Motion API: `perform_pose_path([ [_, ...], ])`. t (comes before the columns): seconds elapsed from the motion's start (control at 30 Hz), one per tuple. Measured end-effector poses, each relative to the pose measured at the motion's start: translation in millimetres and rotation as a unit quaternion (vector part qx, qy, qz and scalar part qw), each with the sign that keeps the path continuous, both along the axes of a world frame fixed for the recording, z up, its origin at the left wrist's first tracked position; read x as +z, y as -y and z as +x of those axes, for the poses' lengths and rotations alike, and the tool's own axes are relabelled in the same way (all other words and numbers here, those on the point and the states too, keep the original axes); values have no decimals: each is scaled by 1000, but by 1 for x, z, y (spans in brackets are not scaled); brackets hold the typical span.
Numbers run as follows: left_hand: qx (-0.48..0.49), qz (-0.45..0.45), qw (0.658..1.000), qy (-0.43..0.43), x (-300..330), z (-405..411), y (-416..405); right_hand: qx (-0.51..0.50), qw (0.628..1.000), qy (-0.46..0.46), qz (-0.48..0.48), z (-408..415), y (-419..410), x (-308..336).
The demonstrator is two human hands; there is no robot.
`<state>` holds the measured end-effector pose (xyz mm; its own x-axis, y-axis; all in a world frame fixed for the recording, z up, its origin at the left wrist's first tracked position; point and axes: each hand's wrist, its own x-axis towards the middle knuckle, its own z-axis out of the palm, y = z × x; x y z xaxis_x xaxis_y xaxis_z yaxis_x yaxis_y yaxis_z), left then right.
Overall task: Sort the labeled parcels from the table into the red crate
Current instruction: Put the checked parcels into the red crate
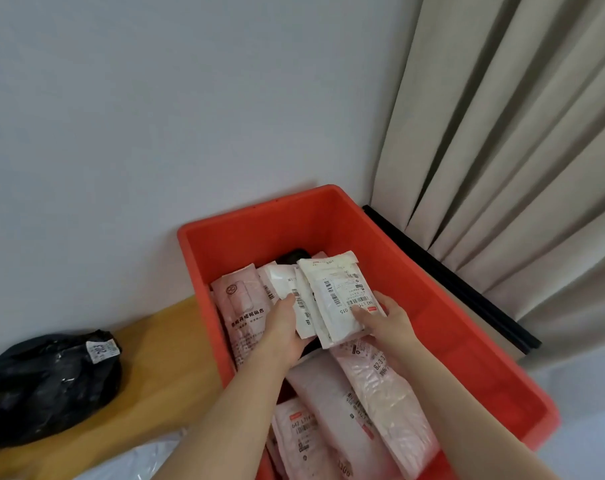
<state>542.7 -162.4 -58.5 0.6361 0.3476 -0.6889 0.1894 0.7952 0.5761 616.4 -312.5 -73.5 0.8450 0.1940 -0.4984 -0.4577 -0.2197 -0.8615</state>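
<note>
A red crate [460, 320] stands against the wall and holds several white and pink labeled parcels. Both my hands reach into it. My left hand [284, 327] grips the left side of a small stack of white parcels [325, 299], thumb on top by a barcode. My right hand [386, 323] holds the stack's right side, thumb pressed on the top parcel's label. Below the stack lie pink bubble mailers [380, 386]. A black bagged parcel [48, 382] with a white label sits on the wooden table [169, 368] to the left.
A white wall rises behind the crate. Beige curtains [509, 133] hang at the right above a black rail [453, 278]. Clear plastic wrap [138, 459] lies at the table's near edge.
</note>
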Motion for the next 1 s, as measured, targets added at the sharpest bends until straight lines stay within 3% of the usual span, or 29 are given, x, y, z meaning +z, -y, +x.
perform_pose_path([
  [0.1, -18, 31, 999, -16, -7, 20, -7, 6, 1000, 22, -18, 25, -9, -11],
  [0.17, -21, 102, 994, -44, -14, 33, -14, 46, 982, 101, -156, 36, -18, -16],
  [0.23, 3, 182, 976, -121, -15, 36, -18, 98, 912, 214, -337, 31, -25, -20],
  [0.3, 25, 209, 961, -181, -16, 35, -23, 125, 858, 305, -394, 15, -30, -24],
  [0.43, 21, 240, 944, -224, -29, 34, -32, 233, 825, 363, -364, -4, -34, -43],
  [0.53, 31, 230, 943, -237, -27, 31, -32, 317, 803, 323, -388, -1, -36, -55],
  [0.6, -1, 269, 936, -226, -21, 30, -27, 357, 800, 279, -393, 2, -35, -60],
  [0.7, -65, 349, 892, -279, -27, 31, -29, 367, 791, 270, -408, 3, -37, -62],
  [0.77, -81, 366, 866, -330, -30, 31, -31, 342, 777, 321, -420, -1, -40, -58],
  [0.87, -104, 312, 893, -308, -34, 33, -31, 343, 758, 420, -362, -7, -47, -54],
  [0.93, -113, 255, 928, -248, -32, 36, -29, 410, 736, 427, -329, -10, -53, -56],
  [1.0, -104, 240, 941, -213, -29, 35, -27, 465, 705, 404, -351, -13, -55, -60],
])
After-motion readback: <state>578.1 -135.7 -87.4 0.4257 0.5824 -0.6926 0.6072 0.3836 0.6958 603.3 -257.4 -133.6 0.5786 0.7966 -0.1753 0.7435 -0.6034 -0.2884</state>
